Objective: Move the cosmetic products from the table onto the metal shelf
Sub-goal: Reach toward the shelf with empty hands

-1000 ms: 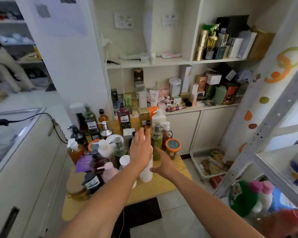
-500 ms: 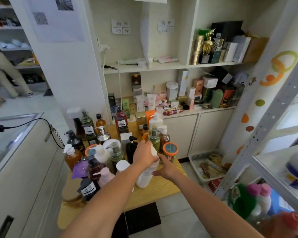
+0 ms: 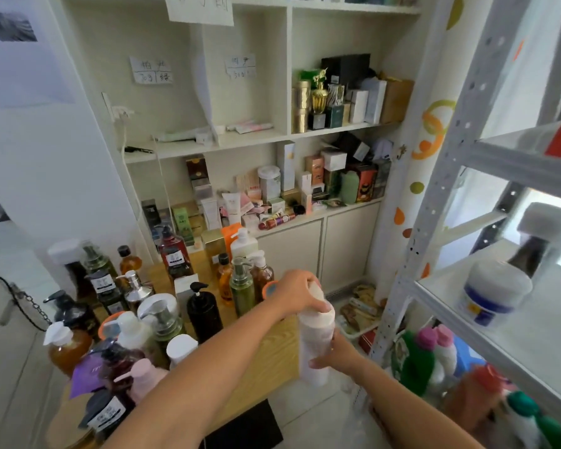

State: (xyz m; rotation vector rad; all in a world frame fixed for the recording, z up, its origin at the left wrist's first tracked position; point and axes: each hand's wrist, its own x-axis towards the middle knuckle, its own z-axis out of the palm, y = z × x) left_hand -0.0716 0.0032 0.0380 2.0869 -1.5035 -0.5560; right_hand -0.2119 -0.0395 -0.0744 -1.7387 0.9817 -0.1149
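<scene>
The tall white cylindrical plastic bottle [image 3: 314,335] is held upright in the air, off the light wooden surface [image 3: 272,351] and just past its right edge, between that edge and the grey perforated metal shelf [image 3: 434,205]. The left grip [image 3: 297,291] is curled over the bottle's top and hides the cap. The right grip [image 3: 339,354] wraps the lower body from the right, with fingertips showing on the left side. The bottle looks smooth and matt. Motion blur makes any print on it unreadable, and its base is hard to make out.

Left of the left grip, pump bottles crowd the surface. A glossy black pump bottle [image 3: 204,311] and a green translucent pump bottle [image 3: 241,286] stand nearest. An orange-rimmed round lid [image 3: 270,288] is mostly hidden behind the left grip. The left forearm covers the nearer bottles.

Right of both grips and higher up, a squat white jar with a blue band [image 3: 493,294] stands on the shelf's pale board. Behind it is a dark bottle with a square white cap [image 3: 538,244], blurred. Below the right grip, on the lower level, are a green container [image 3: 412,361] and pink-capped bottles [image 3: 431,335], partly cut off by the shelf upright. A white basket [image 3: 357,315] lies on the floor beyond the right grip, its contents unclear.
</scene>
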